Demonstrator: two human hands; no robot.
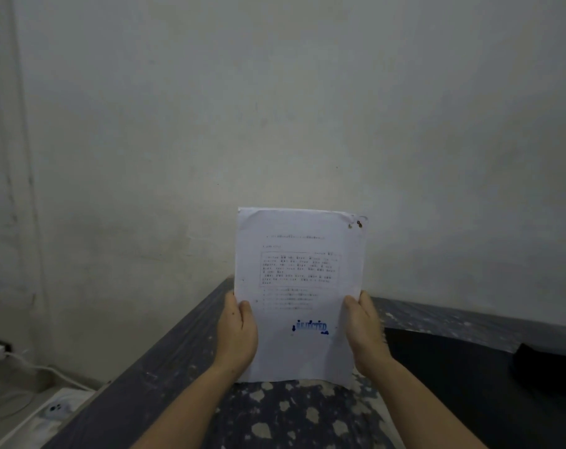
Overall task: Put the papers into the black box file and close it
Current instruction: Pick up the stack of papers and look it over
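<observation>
Both hands are holding a white stack of printed paper sheets (299,286) upright in front of a pale plaster wall (275,108). The left hand (237,335) is clasping the stack's left edge low down, its thumb lying across the front of the top page and the other fingers hidden behind. The right hand (366,335) is gripping the opposite edge at the same height in the same way, thumb in front. Between the two thumbs, a blue "REJECTED" stamp (310,327) is showing on the page; above the grip sits a boxed block of blurred text, and at the upper right corner a small fastener (356,224) is pinning the sheets. Below the hands, the stack's bottom edge is hanging at or just over a dark speckled worn tabletop (291,416). Right of the right hand, a flat black box file (453,384) is lying on that tabletop.
</observation>
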